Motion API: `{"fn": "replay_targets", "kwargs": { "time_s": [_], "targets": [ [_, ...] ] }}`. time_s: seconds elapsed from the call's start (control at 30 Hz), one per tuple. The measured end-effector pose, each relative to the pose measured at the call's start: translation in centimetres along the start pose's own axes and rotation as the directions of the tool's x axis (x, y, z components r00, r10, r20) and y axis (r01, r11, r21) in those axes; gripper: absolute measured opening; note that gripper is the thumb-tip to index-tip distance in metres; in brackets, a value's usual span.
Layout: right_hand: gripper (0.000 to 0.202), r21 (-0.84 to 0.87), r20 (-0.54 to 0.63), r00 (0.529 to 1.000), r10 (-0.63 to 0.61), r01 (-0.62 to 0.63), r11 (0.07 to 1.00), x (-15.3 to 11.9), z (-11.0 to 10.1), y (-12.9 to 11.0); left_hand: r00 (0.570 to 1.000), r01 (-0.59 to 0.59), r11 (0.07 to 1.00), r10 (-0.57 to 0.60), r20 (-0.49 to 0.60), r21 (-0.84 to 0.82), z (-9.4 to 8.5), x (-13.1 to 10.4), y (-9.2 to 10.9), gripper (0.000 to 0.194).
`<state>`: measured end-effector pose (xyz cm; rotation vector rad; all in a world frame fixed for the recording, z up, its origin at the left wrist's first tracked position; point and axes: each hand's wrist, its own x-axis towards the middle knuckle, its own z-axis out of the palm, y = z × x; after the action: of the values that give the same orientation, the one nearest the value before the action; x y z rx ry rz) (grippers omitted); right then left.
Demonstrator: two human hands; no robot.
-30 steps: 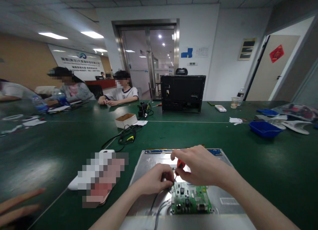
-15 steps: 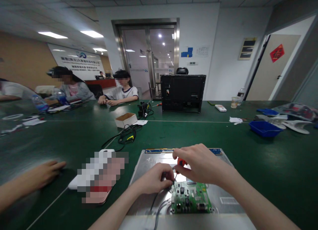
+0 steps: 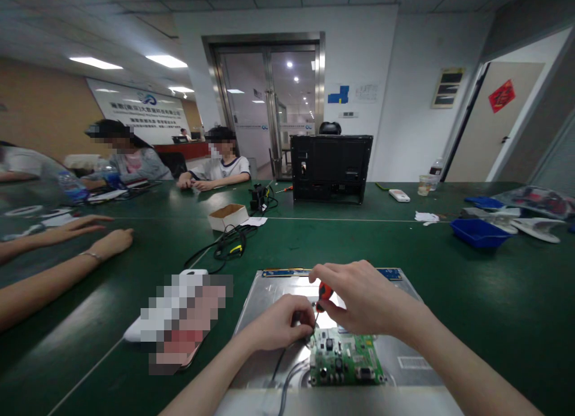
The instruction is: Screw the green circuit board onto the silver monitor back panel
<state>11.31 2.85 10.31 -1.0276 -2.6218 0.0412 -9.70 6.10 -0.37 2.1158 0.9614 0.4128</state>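
A green circuit board [image 3: 345,359] lies on a silver metal panel [image 3: 413,338] in front of me. My right hand [image 3: 359,296] is closed around the red-and-black handle of a screwdriver [image 3: 324,293], whose thin shaft points down to the board's upper left corner. At that same corner, my left hand [image 3: 283,323] has thumb and fingers pinched together close to the screwdriver's tip; what they pinch is too small to make out. Grey cables [image 3: 287,383] run from under the board's left side. A blue strip board [image 3: 287,273] lines the panel's far edge.
Left of the panel lie two blurred phone-like items [image 3: 193,332]. Beyond are a black cable [image 3: 229,242], an open cardboard box [image 3: 228,217] and a black monitor [image 3: 331,169]. A blue tray [image 3: 480,231] sits at right. A co-worker's hands [image 3: 112,243] rest on the left tabletop.
The screwdriver handle has turned slightly in my right hand, whose fingers shifted a little. My left hand stays put. At left, the co-worker's arms moved farther up the table, and both hands now show.
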Motion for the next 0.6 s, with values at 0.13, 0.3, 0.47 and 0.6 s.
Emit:
{"fn": "replay_targets", "kwargs": {
  "time_s": [0.13, 0.3, 0.47, 0.6],
  "targets": [
    [0.018, 0.0, 0.01, 1.0, 0.012, -0.012, 1.0, 0.09, -0.17, -0.15, 1.0, -0.004, 1.0, 0.004, -0.016, 0.007, -0.02, -0.01, -0.05, 0.01],
    [0.01, -0.02, 0.046, 0.997, 0.055, -0.054, 0.998, 0.36, -0.44, -0.38, 0.999, 0.002, 1.0, -0.002, -0.037, -0.009, 0.03, -0.11, 0.32, 0.011],
    [0.017, -0.005, 0.02, 0.999, 0.044, -0.044, 0.999, 0.29, -0.32, -0.59, 1.0, 0.007, 1.0, -0.007, -0.018, 0.002, 0.12, -0.01, 0.08, 0.012],
    [0.018, 0.001, 0.016, 0.999, 0.048, -0.048, 0.999, 0.38, -0.31, -0.64, 1.0, 0.017, 1.0, -0.018, -0.019, -0.019, 0.12, 0.02, -0.1, 0.014]
  ]
}}
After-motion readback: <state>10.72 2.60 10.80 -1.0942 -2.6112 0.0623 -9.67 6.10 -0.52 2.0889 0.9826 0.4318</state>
